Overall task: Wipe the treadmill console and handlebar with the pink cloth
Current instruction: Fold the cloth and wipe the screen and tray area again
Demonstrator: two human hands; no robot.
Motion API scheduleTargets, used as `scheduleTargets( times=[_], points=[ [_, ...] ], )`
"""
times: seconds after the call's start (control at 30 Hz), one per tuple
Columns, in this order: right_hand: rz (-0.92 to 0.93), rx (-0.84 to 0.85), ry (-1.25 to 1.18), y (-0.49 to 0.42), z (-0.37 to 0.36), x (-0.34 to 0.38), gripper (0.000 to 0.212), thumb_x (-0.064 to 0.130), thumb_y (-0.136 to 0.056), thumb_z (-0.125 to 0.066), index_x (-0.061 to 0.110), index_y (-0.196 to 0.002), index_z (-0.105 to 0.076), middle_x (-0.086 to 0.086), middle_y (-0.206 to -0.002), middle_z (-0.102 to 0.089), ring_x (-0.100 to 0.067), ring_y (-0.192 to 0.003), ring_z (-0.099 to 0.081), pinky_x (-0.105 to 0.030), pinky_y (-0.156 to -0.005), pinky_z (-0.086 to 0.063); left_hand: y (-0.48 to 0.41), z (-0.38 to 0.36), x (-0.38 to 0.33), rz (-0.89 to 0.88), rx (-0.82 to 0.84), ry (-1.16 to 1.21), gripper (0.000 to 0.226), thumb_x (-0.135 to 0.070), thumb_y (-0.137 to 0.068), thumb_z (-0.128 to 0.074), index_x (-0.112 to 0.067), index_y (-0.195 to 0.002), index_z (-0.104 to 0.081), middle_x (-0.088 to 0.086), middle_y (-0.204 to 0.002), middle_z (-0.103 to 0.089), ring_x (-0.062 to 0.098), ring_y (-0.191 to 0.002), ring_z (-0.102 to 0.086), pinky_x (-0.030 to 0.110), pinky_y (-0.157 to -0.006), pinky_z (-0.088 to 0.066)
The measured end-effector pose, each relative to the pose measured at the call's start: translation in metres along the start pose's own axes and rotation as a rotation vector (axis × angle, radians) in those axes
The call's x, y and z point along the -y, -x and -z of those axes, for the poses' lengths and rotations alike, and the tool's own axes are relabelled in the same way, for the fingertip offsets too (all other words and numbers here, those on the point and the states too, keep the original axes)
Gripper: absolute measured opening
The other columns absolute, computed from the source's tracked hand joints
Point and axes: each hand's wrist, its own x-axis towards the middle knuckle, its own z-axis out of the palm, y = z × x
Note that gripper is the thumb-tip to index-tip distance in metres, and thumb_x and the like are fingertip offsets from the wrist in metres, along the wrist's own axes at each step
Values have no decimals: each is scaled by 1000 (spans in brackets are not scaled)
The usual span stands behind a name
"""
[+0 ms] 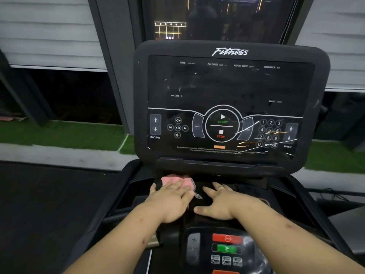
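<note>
The left hand lies flat, fingers spread, pressing the pink cloth onto the dark ledge just under the treadmill console. Most of the cloth bunches beyond its fingertips; a grey-patterned edge sticks out to its right. The right hand rests just beside it, open and splayed, palm down, holding nothing. Nearer than both hands sits a control pad with red and green buttons.

left hand flat, right hand splayed, palms down
</note>
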Motion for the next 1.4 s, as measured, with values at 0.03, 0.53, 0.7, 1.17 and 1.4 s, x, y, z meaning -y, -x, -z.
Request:
scheduleTargets(
  times=[0.03,0.53,0.7,1.17,1.4],
  points=[
    [-8,11,2,-2,0,2,104,89,-81,-46,42,-164,-4,0,-173,12,-30,-159,10,-57,-127,-9,0,1,5,18,-5,13,60,-62,-106,-9,-44,-163,-15,-14,-173,-1,15,-160,1,63,-125,5],
    [-19,27,-3,1,2,5,98,86,-83,-48,47,-162,-6,2,-173,15,-27,-159,11,-52,-129,-7,3,-1,40,-3,-9,84,57,-57,-108,-9,-45,-162,-20,-17,-172,-3,16,-160,2,65,-123,8],
    [-15,20,-24,-3,0,3,98,86,-83,-50,48,-162,-6,3,-172,15,-26,-159,12,-53,-128,-6,22,-12,74,-10,-37,121,54,-52,-110,-14,-42,-160,-33,-20,-172,-7,8,-159,1,58,-124,12],
    [-39,-7,-27,-2,0,8,101,84,-82,-55,45,-163,-8,2,-173,13,-26,-160,7,-48,-129,-10,-34,-22,21,-223,-99,5,67,-63,-103,-10,-37,-164,-21,-6,-174,-9,26,-160,0,45,-129,-2],
    [-40,-9,-33,0,-2,6,103,89,-79,-51,46,-163,-8,3,-173,12,-25,-159,8,-51,-128,-10,-12,-23,48,-193,-97,23,59,-60,-108,-16,-40,-163,-19,-9,-173,-4,19,-160,6,42,-130,-1]
  ],
)
